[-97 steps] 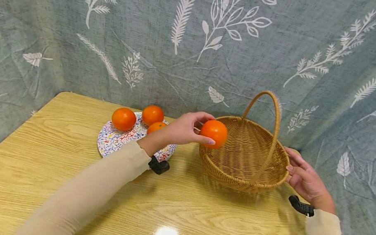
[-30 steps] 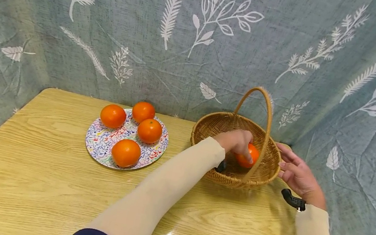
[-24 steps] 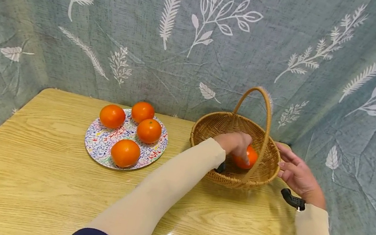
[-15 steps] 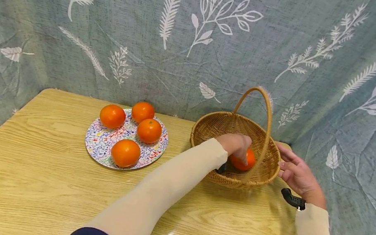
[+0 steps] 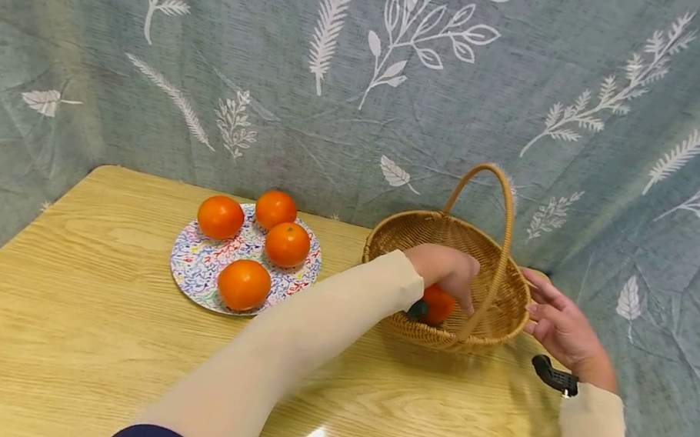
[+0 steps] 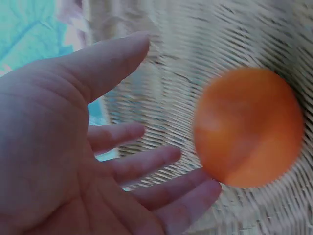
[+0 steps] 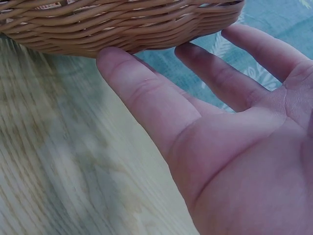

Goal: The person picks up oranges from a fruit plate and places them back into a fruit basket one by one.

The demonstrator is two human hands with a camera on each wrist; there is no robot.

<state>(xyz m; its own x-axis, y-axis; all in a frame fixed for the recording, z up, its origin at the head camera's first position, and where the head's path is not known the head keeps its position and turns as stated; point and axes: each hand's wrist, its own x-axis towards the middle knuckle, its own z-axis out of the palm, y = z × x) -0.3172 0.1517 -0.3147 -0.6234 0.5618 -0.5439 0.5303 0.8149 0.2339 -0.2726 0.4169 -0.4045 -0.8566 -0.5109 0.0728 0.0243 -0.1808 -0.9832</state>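
Inside the wicker basket (image 5: 404, 326), my left hand (image 5: 452, 268) has its fingers spread and thumb apart. An orange (image 6: 249, 127) rests against the woven wall in the left wrist view, right at the tips of two fingers (image 6: 195, 196), and nothing is gripped. From the head view, part of this orange is hidden behind the hand. At the basket's right side, my right hand (image 5: 566, 327) touches the rim with extended fingertips. The right wrist view has the thumb (image 7: 142, 88) and fingers against the basket's outer weave (image 7: 122, 29).
A round patterned plate (image 5: 193, 273) stands left of the basket and bears several oranges (image 5: 243, 284). The basket's arched handle (image 5: 504, 253) rises beside my left hand. A leaf-print curtain (image 5: 333, 153) hangs behind the wooden table (image 5: 60, 308).
My left hand has carried an orange from the basket's left rim down inside, then let it go and spread its fingers. My right hand has stayed at the basket's right side.
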